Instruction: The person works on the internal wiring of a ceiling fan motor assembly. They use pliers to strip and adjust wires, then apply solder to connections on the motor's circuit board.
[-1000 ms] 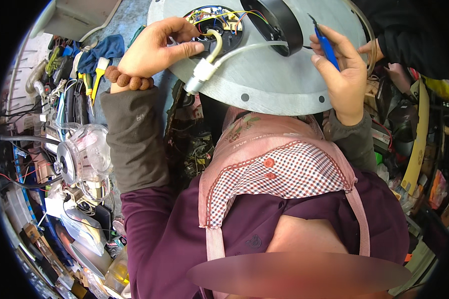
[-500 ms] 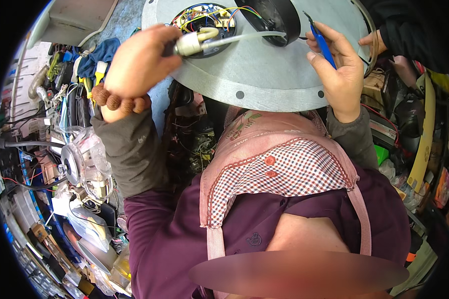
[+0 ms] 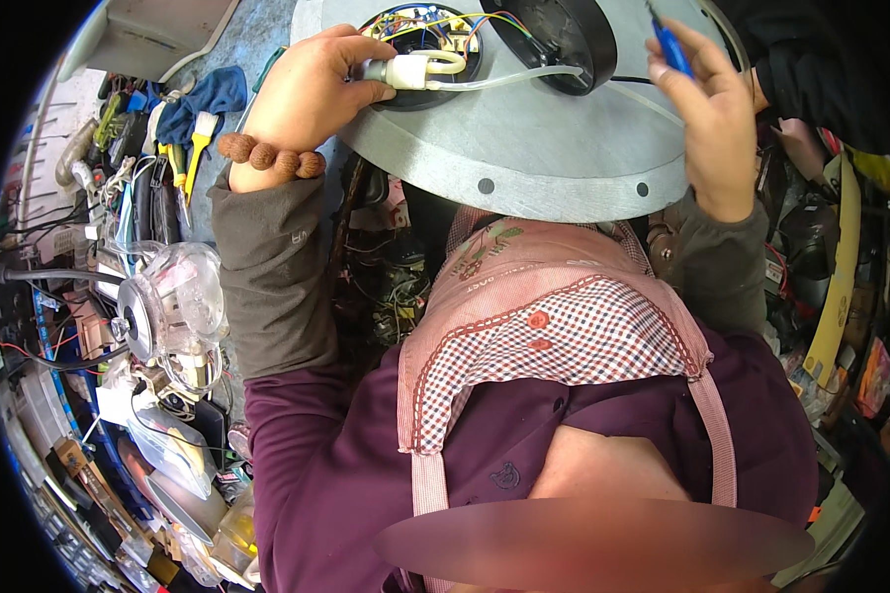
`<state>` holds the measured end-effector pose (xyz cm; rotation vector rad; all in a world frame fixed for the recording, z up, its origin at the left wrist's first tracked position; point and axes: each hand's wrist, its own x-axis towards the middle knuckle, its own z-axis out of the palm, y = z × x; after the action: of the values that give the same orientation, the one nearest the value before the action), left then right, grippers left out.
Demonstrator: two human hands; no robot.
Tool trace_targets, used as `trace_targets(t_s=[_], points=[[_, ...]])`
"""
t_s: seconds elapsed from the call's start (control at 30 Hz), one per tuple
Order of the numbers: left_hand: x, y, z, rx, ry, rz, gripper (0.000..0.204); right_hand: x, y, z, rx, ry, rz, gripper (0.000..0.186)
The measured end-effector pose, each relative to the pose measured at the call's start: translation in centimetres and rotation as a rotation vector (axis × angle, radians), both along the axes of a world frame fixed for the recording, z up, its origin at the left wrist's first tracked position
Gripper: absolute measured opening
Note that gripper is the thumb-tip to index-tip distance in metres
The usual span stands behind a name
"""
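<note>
At the upper left, my left hand pinches a small cylindrical pump with a whitish plastic head. A looped, pale soft tube runs from it into an open black round housing. Beneath the pump lies a round black base with a circuit board and coloured wires. All of this rests on a grey disc-shaped surface. Off to the right, my right hand is raised and closed around a blue-handled tool with a thin dark tip; its exact kind is unclear.
Another person's dark sleeve reaches in at the upper right. Left of my arm lie a blue cloth, a yellow-handled brush and a grey bin. Cluttered cables, tools and plastic bags fill the left side.
My left hand has shifted right and slightly up, with the pump now steadier over the base. The right hand has moved right and up with the blue tool, away from the housing.
</note>
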<state>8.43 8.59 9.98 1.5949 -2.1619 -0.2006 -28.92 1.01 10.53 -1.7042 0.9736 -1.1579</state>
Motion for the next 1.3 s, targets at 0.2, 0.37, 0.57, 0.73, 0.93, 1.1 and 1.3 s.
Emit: trace_targets(t_s=[0.2, 0.37, 0.57, 0.73, 0.93, 1.1, 1.3], points=[[0.3, 0.9, 0.9, 0.193, 0.282, -0.023, 0.041, 2.8, -3.3, 3.3, -0.096, 0.038, 0.073, 0.047], [1.5, 0.9, 0.8, 0.303, 0.304, 0.047, 0.039, 5.0, -7.5, 2.9, 0.043, 0.205, 0.281, 0.046], [0.3, -0.1, -0.2, 0.075, 0.234, -0.052, 0.036, 9.3, -13.0, 4.3, 0.248, 0.307, 0.245, 0.029], [1.8, -0.2, -0.7, 0.143, 0.252, -0.090, 0.043, 12.1, -18.1, 3.1, 0.257, 0.553, 0.337, 0.016], [2.0, -0.3, -0.1, 0.106, 0.165, -0.132, 0.044, 14.4, -11.3, 8.4, 0.223, 0.454, 0.390, 0.043], [-0.8, 0.6, 0.1, 0.004, -0.081, 0.083, 0.038, 20.7, -11.9, 10.2, 0.098, 0.697, 0.531, 0.046], [-3.6, 2.1, 2.1, -0.033, -0.140, 0.117, 0.034, 30.8, -8.0, 12.2, -0.438, 1.265, 0.691, 0.058]])
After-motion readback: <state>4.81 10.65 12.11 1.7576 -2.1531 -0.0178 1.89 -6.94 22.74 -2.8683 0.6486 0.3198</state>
